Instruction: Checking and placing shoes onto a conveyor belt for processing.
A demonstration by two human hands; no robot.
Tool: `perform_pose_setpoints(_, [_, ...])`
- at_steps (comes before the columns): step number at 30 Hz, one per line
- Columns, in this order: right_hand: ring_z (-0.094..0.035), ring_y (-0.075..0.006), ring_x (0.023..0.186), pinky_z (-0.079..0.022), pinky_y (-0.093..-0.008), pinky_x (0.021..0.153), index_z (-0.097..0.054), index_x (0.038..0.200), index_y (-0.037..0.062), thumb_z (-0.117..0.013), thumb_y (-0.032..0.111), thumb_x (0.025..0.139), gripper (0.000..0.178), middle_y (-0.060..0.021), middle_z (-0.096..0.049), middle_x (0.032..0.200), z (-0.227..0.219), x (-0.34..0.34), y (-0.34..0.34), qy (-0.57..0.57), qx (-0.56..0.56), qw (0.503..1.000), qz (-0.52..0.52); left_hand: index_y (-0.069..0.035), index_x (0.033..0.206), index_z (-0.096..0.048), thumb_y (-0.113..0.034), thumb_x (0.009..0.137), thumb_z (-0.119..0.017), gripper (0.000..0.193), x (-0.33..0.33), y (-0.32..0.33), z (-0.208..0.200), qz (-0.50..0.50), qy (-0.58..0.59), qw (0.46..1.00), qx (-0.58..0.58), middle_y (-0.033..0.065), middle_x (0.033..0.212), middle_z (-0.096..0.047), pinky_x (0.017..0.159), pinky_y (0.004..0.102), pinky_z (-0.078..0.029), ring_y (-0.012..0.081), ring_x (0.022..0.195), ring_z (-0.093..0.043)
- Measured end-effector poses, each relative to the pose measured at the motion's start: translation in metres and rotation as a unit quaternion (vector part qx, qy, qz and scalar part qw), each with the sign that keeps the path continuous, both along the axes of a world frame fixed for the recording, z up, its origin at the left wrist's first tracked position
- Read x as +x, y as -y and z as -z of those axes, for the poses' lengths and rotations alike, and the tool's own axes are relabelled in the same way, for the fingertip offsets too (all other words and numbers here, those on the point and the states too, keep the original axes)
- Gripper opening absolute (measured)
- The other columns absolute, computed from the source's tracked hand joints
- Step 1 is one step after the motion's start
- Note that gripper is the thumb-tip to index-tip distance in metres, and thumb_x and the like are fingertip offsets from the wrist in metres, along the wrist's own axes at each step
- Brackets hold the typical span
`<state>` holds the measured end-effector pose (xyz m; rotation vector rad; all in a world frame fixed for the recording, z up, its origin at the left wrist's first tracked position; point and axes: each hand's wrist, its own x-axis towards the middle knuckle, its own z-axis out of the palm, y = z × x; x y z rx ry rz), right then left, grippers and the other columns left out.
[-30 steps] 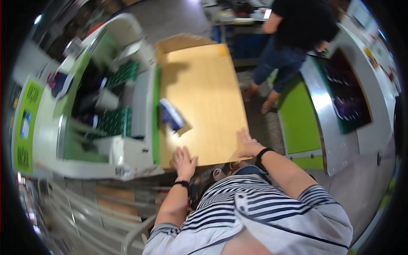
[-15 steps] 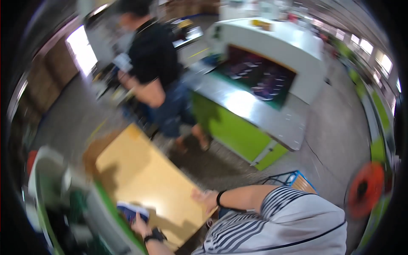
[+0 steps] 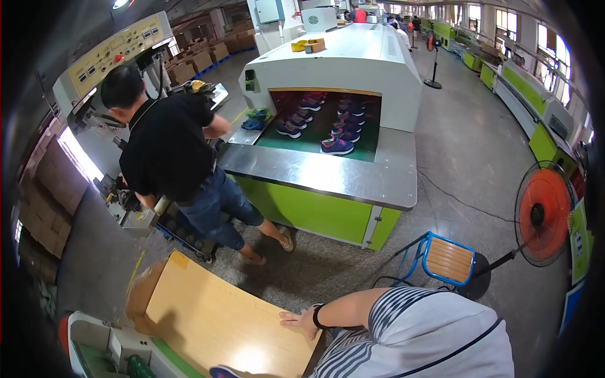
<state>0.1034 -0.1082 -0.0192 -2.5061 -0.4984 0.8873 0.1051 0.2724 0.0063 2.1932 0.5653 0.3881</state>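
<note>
My right hand (image 3: pixel 301 320) lies flat on the right edge of a light wood-topped table (image 3: pixel 214 309). Its fingers are spread, it holds nothing, and a black band circles the wrist. At the bottom edge of the picture only a dark blue sliver of a shoe (image 3: pixel 224 372) shows on the tabletop. My left hand is out of the picture. Ahead, several dark blue and purple sneakers (image 3: pixel 337 146) stand in two rows on the green conveyor belt (image 3: pixel 290 144) at the mouth of a white tunnel machine (image 3: pixel 334 63).
A co-worker in a black shirt (image 3: pixel 170 142) stands at a machine with a control panel (image 3: pixel 116 53). To the right are a blue-framed stool (image 3: pixel 449 259) and a red-bladed floor fan (image 3: pixel 543 214). At lower left stands a green-edged machine (image 3: pixel 126 343).
My view has lifted and swung, bringing the tunnel machine into full sight. My left hand, earlier on the shoe, has dropped out of the picture. The co-worker has turned and bent forward.
</note>
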Motion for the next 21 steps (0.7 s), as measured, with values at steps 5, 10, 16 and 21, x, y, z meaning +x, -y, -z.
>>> perform_pose_setpoints(5, [-0.049, -0.0442, 0.124, -0.045, -0.0514, 0.100, 0.006, 0.159, 0.0311, -0.087, 0.035, 0.068, 0.130, 0.0019, 0.018, 0.165, -0.003, 0.002, -0.005, -0.037, -0.024, 0.999, 0.002, 0.014, 0.121, -0.049, -0.012, 0.078, -0.079, 0.058, -0.075, -0.012, 0.001, 0.009, -0.069, 0.985, 0.160, 0.0305, 0.110, -0.063, 0.085, 0.0462, -0.053, 0.0407, 0.097, -0.065])
perform_pose_setpoints(10, [-0.049, -0.0426, 0.125, -0.046, -0.0512, 0.100, 0.005, 0.158, 0.0327, -0.087, 0.035, 0.068, 0.129, 0.0040, 0.015, 0.166, -0.009, -0.002, -0.009, -0.016, -0.063, 0.998, 0.025, 0.014, 0.095, -0.063, -0.016, 0.082, -0.074, 0.035, -0.078, 0.019, -0.005, -0.150, 0.027, 0.976, 0.154, 0.0300, 0.092, -0.069, 0.074, 0.0477, -0.052, 0.0418, 0.082, -0.067])
perform_pose_setpoints(16, [-0.048, -0.0405, 0.127, -0.045, -0.0507, 0.100, 0.007, 0.158, 0.0348, -0.087, 0.037, 0.069, 0.129, 0.0053, 0.018, 0.165, -0.011, 0.001, -0.015, -0.016, -0.080, 0.996, 0.025, 0.014, 0.101, -0.061, -0.014, 0.082, -0.074, 0.037, -0.054, -0.061, 0.103, -0.037, 0.084, 0.993, 0.069, 0.0289, 0.095, -0.068, 0.077, 0.0460, -0.052, 0.0399, 0.085, -0.067])
perform_pose_setpoints(21, [-0.046, -0.0396, 0.129, -0.044, -0.0512, 0.101, 0.009, 0.157, 0.0360, -0.087, 0.036, 0.071, 0.129, 0.0066, 0.020, 0.164, -0.011, 0.004, -0.015, -0.034, -0.100, 0.994, 0.027, 0.013, 0.107, -0.058, -0.014, 0.081, -0.075, 0.041, -0.024, -0.054, 0.120, -0.017, 0.119, 0.992, 0.028, 0.0277, 0.102, -0.065, 0.081, 0.0456, -0.052, 0.0385, 0.091, -0.065])
